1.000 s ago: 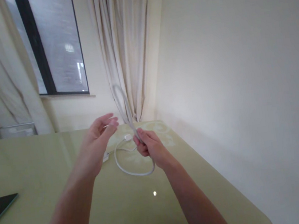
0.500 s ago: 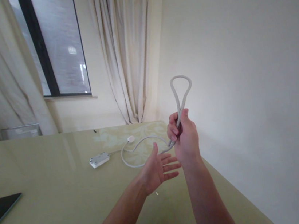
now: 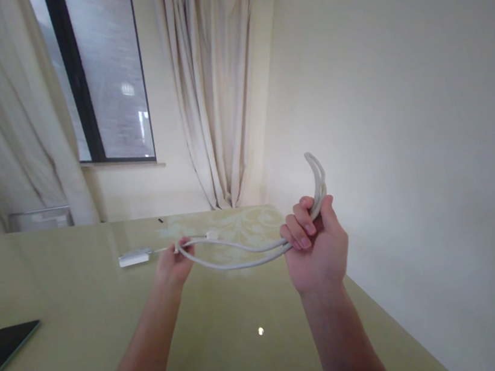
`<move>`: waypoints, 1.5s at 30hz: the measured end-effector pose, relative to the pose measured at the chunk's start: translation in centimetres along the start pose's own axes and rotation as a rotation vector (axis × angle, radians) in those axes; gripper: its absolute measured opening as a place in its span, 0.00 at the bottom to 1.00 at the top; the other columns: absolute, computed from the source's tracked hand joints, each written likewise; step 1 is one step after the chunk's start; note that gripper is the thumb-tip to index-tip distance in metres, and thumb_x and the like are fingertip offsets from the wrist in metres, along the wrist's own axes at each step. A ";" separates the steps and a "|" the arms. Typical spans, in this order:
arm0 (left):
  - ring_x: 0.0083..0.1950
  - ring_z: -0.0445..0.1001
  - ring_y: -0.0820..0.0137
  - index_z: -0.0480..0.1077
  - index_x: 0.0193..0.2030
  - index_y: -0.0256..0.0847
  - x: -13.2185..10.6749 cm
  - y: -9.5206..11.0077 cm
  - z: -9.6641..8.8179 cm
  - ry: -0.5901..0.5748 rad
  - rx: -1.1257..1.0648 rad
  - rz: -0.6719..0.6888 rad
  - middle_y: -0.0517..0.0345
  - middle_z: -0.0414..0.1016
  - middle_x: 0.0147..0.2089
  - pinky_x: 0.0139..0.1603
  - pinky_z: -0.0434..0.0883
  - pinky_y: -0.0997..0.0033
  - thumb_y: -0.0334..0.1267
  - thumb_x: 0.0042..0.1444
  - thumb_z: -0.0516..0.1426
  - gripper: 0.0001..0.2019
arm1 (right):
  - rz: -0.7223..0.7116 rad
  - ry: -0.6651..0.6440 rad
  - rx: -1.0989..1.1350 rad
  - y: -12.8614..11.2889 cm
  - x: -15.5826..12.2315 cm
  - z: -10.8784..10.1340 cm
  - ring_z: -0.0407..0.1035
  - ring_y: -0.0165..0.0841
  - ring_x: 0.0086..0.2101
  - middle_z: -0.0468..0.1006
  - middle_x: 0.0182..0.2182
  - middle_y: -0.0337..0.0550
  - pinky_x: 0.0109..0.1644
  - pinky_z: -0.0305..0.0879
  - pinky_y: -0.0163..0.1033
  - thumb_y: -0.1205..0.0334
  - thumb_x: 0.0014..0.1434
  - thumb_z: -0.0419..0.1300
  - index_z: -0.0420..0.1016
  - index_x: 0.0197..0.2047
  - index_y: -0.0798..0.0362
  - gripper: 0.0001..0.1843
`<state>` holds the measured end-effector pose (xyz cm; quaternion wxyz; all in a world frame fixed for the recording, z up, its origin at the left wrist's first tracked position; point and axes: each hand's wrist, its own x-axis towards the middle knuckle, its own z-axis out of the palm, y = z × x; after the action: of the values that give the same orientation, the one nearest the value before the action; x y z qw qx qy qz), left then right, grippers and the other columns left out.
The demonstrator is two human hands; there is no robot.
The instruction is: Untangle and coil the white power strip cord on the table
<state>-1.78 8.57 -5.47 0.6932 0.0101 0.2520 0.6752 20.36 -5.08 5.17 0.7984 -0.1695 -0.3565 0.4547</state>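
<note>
My right hand is closed around a doubled white power cord, whose bent loop sticks up above the fist. Farther left, my left hand pinches the cord at its other bend, so two strands span between the hands above the table. Just beyond my left fingers lies a white power strip, its own end of the cord running toward that hand. A white plug shows behind the strands.
The glossy greenish table meets a plain wall on the right. A dark flat device lies at the left, and a tiny black object near the far edge. Curtains and a window stand behind.
My left hand has gone from open beside the right wrist to gripping the cord farther left. The cord is stretched between the hands, the upper loop has tilted, and the power strip has shifted left.
</note>
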 end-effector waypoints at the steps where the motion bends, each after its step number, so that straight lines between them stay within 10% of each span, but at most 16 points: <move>1: 0.15 0.58 0.82 0.59 0.36 0.41 0.2 0.2 -0.3 0.005 0.038 -0.001 0.69 0.54 0.21 0.18 0.62 0.88 0.23 0.72 0.38 0.16 | -0.018 -0.001 -0.010 -0.4 0.1 -0.2 0.42 0.23 0.15 0.49 0.19 0.26 0.18 0.46 0.32 0.40 0.70 0.59 0.70 0.33 0.50 0.23; 12: 0.15 0.49 0.83 0.68 0.37 0.38 -1.9 -1.1 0.4 -0.148 0.641 0.083 0.74 0.52 0.21 0.15 0.45 0.84 0.32 0.61 0.62 0.06 | 0.099 -0.163 -0.787 1.8 3.1 -3.0 0.52 0.22 0.16 0.74 0.28 0.35 0.19 0.46 0.33 0.42 0.69 0.57 0.78 0.54 0.55 0.25; 18: 0.17 0.57 0.75 0.69 0.32 0.42 -4.9 0.4 2.0 -0.246 1.304 0.525 0.67 0.61 0.22 0.17 0.53 0.76 0.47 0.61 0.60 0.12 | 0.123 -0.423 -1.452 5.6 3.5 -3.9 0.74 0.38 0.39 0.81 0.36 0.46 0.46 0.63 0.41 0.47 0.75 0.53 0.77 0.59 0.52 0.22; 22: 0.27 0.67 0.65 0.69 0.27 0.44 -6.4 0.4 3.0 -0.358 1.535 0.845 0.57 0.69 0.25 0.28 0.60 0.69 0.47 0.64 0.55 0.16 | 0.327 -0.603 -1.332 7.6 3.4 -4.0 0.72 0.37 0.36 0.81 0.36 0.50 0.44 0.63 0.41 0.28 0.72 0.43 0.83 0.41 0.56 0.42; 26: 0.30 0.70 0.60 0.70 0.28 0.45 -7.3 -0.5 3.1 -0.492 1.677 0.832 0.54 0.74 0.27 0.34 0.58 0.66 0.47 0.65 0.56 0.15 | 0.509 -0.536 -1.088 8.8 3.4 -4.1 0.64 0.29 0.27 0.79 0.36 0.49 0.31 0.57 0.36 0.19 0.65 0.37 0.82 0.46 0.58 0.52; 35: 0.34 0.75 0.56 0.77 0.37 0.48 -7.2 -2.9 2.8 -0.598 1.556 0.791 0.52 0.78 0.31 0.39 0.63 0.65 0.40 0.63 0.61 0.04 | 0.561 -0.291 -0.658 9.2 3.6 -3.4 0.60 0.25 0.25 0.71 0.30 0.37 0.23 0.43 0.31 0.23 0.54 0.63 0.74 0.40 0.53 0.37; 40: 0.36 0.76 0.53 0.78 0.50 0.50 -7.9 -2.9 3.1 -0.549 1.549 0.795 0.53 0.79 0.34 0.39 0.61 0.65 0.42 0.64 0.61 0.09 | 0.494 -0.421 -0.537 9.0 3.9 -4.0 0.58 0.26 0.25 0.66 0.26 0.34 0.24 0.41 0.32 0.35 0.55 0.68 0.77 0.43 0.52 0.28; 45: 0.30 0.71 0.62 0.77 0.39 0.46 -9.8 -2.2 4.3 -0.667 1.536 0.881 0.57 0.75 0.29 0.35 0.61 0.69 0.42 0.67 0.58 0.08 | 0.443 -0.507 -0.488 7.8 3.8 -3.9 0.58 0.26 0.25 0.68 0.26 0.35 0.25 0.44 0.33 0.41 0.60 0.68 0.79 0.49 0.53 0.25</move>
<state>2.22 0.56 0.83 0.2160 0.7505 0.3899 0.4880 19.73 2.53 -0.59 0.5044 -0.3090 -0.5942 0.5450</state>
